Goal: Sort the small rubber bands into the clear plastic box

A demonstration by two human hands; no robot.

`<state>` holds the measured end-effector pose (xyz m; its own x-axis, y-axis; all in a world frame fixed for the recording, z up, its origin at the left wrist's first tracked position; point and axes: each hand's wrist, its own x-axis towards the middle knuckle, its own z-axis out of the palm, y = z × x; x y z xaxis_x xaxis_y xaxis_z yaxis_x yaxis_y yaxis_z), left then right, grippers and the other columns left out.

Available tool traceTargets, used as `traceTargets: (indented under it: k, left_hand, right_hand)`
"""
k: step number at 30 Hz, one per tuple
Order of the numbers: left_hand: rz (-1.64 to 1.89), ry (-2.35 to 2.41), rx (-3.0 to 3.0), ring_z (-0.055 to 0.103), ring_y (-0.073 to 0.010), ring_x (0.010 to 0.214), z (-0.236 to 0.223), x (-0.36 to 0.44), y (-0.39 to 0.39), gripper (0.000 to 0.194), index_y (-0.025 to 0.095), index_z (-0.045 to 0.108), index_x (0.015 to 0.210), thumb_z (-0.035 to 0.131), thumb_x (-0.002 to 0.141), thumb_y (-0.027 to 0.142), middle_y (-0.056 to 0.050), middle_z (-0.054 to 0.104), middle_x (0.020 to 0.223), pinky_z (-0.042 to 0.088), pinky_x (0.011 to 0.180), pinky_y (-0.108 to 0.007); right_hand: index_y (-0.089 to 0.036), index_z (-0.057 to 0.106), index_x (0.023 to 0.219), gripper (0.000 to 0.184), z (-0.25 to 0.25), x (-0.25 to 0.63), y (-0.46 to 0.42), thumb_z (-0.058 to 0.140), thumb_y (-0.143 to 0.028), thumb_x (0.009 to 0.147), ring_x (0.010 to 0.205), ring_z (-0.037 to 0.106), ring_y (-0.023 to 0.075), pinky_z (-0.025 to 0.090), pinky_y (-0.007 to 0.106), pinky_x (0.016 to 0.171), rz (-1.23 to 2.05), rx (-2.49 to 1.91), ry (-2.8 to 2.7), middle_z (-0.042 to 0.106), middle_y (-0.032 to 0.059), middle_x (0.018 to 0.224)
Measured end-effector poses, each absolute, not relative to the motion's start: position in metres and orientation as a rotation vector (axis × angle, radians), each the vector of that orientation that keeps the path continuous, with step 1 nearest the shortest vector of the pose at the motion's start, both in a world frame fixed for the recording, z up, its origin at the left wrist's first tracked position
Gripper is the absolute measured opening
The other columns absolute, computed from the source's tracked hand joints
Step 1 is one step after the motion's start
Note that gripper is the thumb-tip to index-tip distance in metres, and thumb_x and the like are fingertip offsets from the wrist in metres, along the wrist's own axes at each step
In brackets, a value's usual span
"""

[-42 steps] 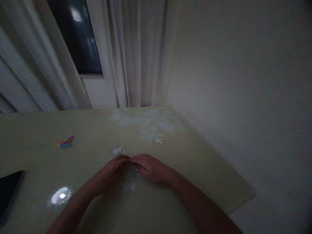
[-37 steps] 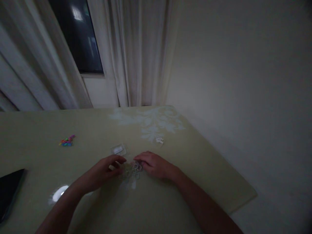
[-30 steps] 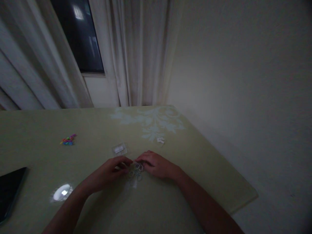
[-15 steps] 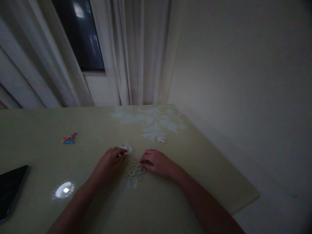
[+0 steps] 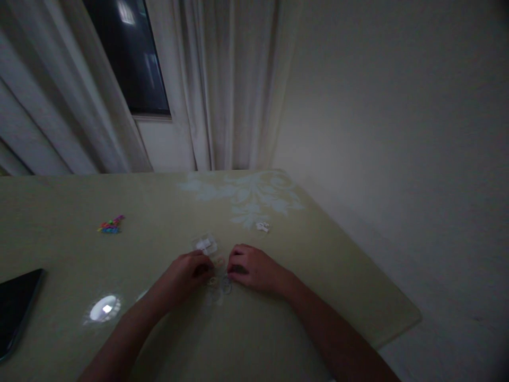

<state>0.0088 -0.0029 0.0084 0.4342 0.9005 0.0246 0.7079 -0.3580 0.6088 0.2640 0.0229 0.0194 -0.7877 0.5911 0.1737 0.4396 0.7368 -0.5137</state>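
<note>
A small pile of pale rings [image 5: 226, 286] lies on the table between my hands. My left hand [image 5: 193, 270] reaches the pile's left side, its fingers curled in with the tips together. From the right, my right hand [image 5: 252, 267] touches the pile, thumb and fingers bent into a pinch. The fingers cover part of the rings, and what is in either pinch is too small to make out. Just beyond my left fingers lies a clear plastic packet [image 5: 205, 243] with something white in it.
Small white pieces [image 5: 263, 227] lie beyond my right hand. A heap of colourful small pieces [image 5: 110, 225] sits to the left. At the left edge is a dark tablet-like device [image 5: 18, 307]. The table [image 5: 326, 265] meets a wall on the right; curtains [image 5: 238, 85] hang behind.
My left hand has moved from the clear packet nearer to me and rightward onto the rings, uncovering the packet. My right hand stays at the pile.
</note>
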Motion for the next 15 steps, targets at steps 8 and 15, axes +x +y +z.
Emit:
traceTargets:
  k: [8,15]
  left_hand:
    - [0.513,1.402,2.028,0.065,-0.0183,0.072,0.0104,0.0071,-0.0054,0.009,0.021,0.069,0.081,0.063,0.079,0.027,-0.003,0.071,0.084,0.048,0.066,-0.026]
    - [0.471,1.33,2.123,0.064,-0.0187,0.074,0.0072,0.0109,-0.0083,0.015,0.021,0.07,0.078,0.056,0.084,0.022,-0.004,0.069,0.085,0.046,0.068,-0.027]
  right_hand:
    - [-0.017,0.076,0.097,0.009,0.0115,0.2629,0.0248,0.074,-0.027,0.097,0.095,0.062,0.0189,0.047,0.029,0.087,0.564,-0.851,-2.607,0.068,0.0064,0.101]
    - [-0.017,0.074,0.098,0.01,0.0109,0.2637,0.0249,0.072,-0.027,0.098,0.094,0.062,0.0189,0.047,0.029,0.086,0.539,-0.921,-2.555,0.066,0.006,0.1]
